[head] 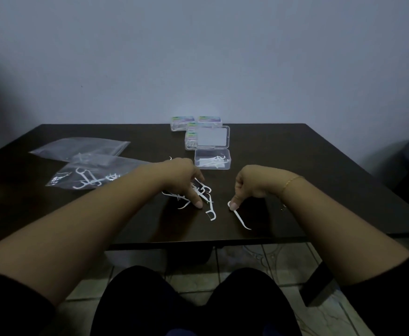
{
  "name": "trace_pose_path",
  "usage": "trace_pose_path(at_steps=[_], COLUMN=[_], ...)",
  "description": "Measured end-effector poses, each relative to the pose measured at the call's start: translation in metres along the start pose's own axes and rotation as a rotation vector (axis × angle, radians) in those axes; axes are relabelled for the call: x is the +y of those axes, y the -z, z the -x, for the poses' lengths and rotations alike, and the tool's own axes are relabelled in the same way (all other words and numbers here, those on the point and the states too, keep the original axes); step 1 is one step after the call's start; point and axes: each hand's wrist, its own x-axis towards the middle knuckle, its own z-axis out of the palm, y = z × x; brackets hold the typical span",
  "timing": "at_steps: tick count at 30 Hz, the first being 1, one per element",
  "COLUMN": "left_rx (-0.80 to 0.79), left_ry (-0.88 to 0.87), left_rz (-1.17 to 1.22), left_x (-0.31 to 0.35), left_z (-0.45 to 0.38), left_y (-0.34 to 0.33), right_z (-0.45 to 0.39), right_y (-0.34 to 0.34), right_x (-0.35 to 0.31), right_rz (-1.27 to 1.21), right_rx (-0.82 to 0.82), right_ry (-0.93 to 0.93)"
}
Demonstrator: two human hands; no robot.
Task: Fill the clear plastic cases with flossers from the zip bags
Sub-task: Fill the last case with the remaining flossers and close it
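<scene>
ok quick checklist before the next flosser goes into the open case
1. Open case has its lid up and mouth unobstructed: ok.
2. Room left in that case: ok, only a few flossers lie in it.
3. Right hand has a grip on the single flosser: cannot tell, the fingertips touch its head end while the stem lies on the table.
4. Left hand is free to help: not ok, its fingers rest on the loose pile.
5. Path from the flosser to the case is free: ok.
6. Supply remains: ok, the nearer zip bag holds more flossers.
</scene>
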Motion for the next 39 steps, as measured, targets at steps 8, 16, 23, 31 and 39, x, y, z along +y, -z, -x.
trace_pose_path(at_steps=[8,16,23,31,39], left_rx=[0.014,-0.014,-0.053,-0.018,0.115], left_ry=[0.045,0.072,0.070,0.072,0.035], left_rz=[-0.011,-0.018,-0.033,-0.103,-0.170], left_x=[-0.017,-0.021,-0.022,-0.024,-0.025], left_z=[0.005,0.007,0.007,0.001,0.001], left_y=[0.006,0.007,0.007,0.013,0.015], right_z=[-0.027,-0.012,-0.026,-0.037,-0.033], right_y=[-0.014,-0.019,-0.016,-0.007,-0.001], right_x=[-0.017,-0.033,-0.035,-0.027,-0.025], right_rz=[0.086,0.083,0.130,0.184,0.305], right_rx=[0.185,0.198,0.163,0.222,0.207], right_ry=[0.023,0.035,0.017,-0.032,0.029])
